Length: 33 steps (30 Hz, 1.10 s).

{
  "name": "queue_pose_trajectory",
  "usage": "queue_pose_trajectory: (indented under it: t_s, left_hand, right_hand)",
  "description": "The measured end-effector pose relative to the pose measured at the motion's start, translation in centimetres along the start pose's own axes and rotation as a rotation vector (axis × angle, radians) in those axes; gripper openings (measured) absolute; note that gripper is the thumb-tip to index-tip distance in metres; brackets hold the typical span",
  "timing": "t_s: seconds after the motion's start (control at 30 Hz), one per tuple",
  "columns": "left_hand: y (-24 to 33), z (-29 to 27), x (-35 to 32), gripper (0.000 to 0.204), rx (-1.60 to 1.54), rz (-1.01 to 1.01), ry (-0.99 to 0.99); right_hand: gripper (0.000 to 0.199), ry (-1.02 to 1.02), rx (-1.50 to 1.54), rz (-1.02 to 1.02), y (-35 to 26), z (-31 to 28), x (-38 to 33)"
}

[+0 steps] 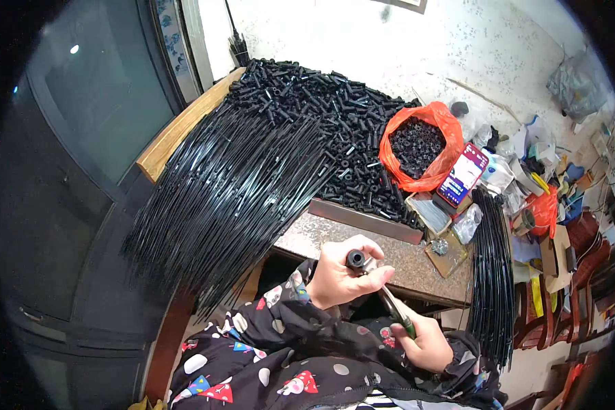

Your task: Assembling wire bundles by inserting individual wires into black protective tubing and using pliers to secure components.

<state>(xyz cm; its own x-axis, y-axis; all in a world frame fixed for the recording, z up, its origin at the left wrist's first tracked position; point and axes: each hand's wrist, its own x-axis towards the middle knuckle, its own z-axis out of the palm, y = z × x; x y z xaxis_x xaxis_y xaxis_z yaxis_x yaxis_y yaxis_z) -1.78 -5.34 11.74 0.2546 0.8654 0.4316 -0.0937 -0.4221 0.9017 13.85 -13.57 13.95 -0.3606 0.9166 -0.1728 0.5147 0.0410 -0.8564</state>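
Note:
My left hand (335, 277) is closed around a short black tube (355, 258), whose round open end faces up between thumb and fingers. Lower and to the right, my right hand (427, 347) grips a slim tool (394, 307) with a dark shaft and a green part by the fingers. The tool's upper end runs up to my left thumb beside the tube; whether it touches the tube is hidden. Both hands are in front of the table's near edge, above my lap. On the table, a large heap of similar black tubes (348, 130) is piled up.
Long thin black rods (212, 198) spread over the table's left side, overhanging its edge. A metal strip (365, 221) borders the heap. A red bag (449, 119) of small black parts and a lit phone (463, 174) sit right. Another rod bundle (490, 280) hangs off the right edge.

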Motion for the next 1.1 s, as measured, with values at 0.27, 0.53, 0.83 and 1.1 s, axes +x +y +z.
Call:
queue_pose_trajectory:
  t_s: [0.27, 0.53, 0.83, 1.1]
  left_hand:
    - [1.3, 0.3, -0.7, 0.023, -0.253, 0.047, 0.095]
    - [1.1, -0.4, -0.2, 0.017, -0.228, -0.037, 0.105]
    - [0.0, -2.4, -1.3, 0.031, -0.263, 0.067, 0.093]
    - [1.4, -4.0, -0.4, 0.046, -0.364, 0.198, 0.049]
  right_hand:
    - [0.043, 0.064, 0.120, -0.049, 0.3, 1.9, 0.4]
    - [0.042, 0.067, 0.037, -0.132, 1.0, 1.2, 1.8]
    - [0.034, 0.489, -0.669, 0.061, 9.2, 0.9, 7.0]
    - [0.038, 0.607, -0.857, -0.051, 12.1, 3.4, 9.1]
